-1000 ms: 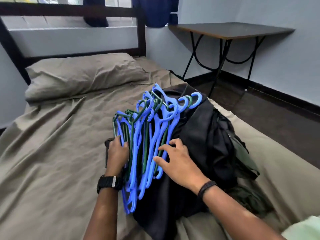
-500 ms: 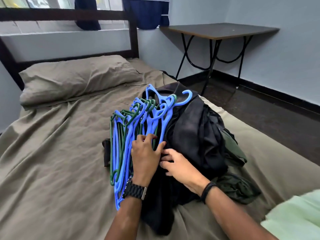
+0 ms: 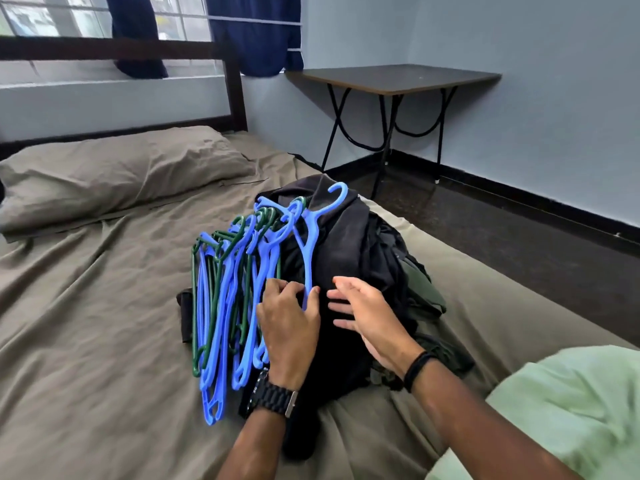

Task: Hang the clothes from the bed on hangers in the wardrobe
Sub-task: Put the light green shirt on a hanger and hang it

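You are pinching one blue hanger (image 3: 308, 244) with your left hand (image 3: 289, 322) — thumb and fingers curled round its lower arm — and it is standing clear of the rest, its hook resting high on the black garment (image 3: 349, 258). That looks like singling one out so it does not drag its neighbours along. The other hangers (image 3: 221, 299), blue and green, are lying fanned in a tangle just beside the clothes, touching the pile's left edge, so they are within reach of either hand. Your right hand (image 3: 367, 317) is resting on the black cloth, fingers loosely spread and grasping nothing; I judge it is steadying the fabric or feeling for a collar. The clothes are sitting heaped on the bed (image 3: 97, 306), dark pieces on top, an olive one (image 3: 426, 292) showing at the right — none is on a hanger yet. The wardrobe is not in view.
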A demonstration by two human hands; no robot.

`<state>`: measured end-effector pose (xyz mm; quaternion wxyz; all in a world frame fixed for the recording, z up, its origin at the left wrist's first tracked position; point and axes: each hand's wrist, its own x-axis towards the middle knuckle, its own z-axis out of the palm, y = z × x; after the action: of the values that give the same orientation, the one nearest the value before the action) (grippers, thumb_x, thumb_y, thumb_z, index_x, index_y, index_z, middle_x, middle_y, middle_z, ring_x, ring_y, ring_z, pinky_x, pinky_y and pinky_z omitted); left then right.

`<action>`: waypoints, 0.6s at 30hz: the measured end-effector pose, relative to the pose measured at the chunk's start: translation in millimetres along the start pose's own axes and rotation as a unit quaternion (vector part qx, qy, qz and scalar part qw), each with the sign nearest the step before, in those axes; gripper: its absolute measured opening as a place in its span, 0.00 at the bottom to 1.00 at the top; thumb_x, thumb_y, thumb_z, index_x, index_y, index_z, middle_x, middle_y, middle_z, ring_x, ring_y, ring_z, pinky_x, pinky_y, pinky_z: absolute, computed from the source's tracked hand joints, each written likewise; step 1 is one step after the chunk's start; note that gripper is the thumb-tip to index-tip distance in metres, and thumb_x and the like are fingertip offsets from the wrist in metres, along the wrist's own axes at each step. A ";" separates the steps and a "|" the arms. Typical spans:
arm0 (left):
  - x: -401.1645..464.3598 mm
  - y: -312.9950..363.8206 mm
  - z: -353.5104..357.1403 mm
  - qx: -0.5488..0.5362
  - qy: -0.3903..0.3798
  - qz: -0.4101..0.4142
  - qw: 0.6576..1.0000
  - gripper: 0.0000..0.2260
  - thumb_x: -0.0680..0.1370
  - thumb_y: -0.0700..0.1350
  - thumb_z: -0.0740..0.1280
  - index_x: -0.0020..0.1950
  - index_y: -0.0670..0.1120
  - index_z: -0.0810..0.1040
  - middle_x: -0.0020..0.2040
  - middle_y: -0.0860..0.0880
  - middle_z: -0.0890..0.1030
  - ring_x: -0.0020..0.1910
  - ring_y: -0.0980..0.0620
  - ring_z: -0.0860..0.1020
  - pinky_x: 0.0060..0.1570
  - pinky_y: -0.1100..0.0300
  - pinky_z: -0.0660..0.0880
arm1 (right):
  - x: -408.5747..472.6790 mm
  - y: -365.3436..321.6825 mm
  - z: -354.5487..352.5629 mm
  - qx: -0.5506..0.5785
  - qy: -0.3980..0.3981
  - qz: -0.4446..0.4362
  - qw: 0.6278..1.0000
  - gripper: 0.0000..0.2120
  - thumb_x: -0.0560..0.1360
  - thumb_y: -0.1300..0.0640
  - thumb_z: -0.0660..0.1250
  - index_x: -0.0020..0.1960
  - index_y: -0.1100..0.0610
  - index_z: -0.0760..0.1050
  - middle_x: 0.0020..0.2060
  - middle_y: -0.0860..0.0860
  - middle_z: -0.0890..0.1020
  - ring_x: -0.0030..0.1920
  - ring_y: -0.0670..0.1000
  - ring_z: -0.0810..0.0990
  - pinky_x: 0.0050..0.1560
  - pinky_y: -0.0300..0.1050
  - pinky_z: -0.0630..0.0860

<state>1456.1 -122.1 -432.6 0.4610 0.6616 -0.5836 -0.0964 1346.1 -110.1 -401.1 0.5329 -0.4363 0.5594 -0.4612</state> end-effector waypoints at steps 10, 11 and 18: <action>-74.1 42.9 13.1 -0.156 -0.018 0.005 0.988 0.05 0.75 0.44 0.71 0.48 0.44 0.80 0.50 0.49 0.71 0.51 0.50 0.73 0.55 0.56 0.66 | -27.0 -17.0 -34.4 0.012 -0.013 0.009 1.000 0.07 0.80 0.61 0.62 0.47 0.62 0.77 0.33 0.52 0.75 0.29 0.45 0.72 0.31 0.35 0.72; -83.0 43.3 15.7 -0.146 -0.022 0.019 0.989 0.06 0.76 0.46 0.70 0.50 0.45 0.81 0.51 0.49 0.71 0.53 0.50 0.72 0.54 0.57 0.63 | -29.1 -15.6 -38.4 -0.003 -0.007 0.008 1.000 0.06 0.79 0.62 0.62 0.47 0.62 0.77 0.31 0.52 0.73 0.27 0.44 0.70 0.30 0.35 0.70; -104.3 44.4 26.6 -0.288 -0.013 -0.100 0.952 0.19 0.78 0.47 0.63 0.68 0.43 0.70 0.62 0.48 0.66 0.64 0.51 0.65 0.67 0.56 0.61 | -42.4 -6.6 -61.0 -0.058 0.073 0.003 0.996 0.08 0.81 0.62 0.59 0.44 0.59 0.73 0.38 0.51 0.76 0.33 0.47 0.77 0.28 0.39 0.74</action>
<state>1376.8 -40.8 -458.2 0.6126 0.5542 -0.4677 -0.3144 1287.3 -66.7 -386.0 0.4661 -0.4299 0.6239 -0.4568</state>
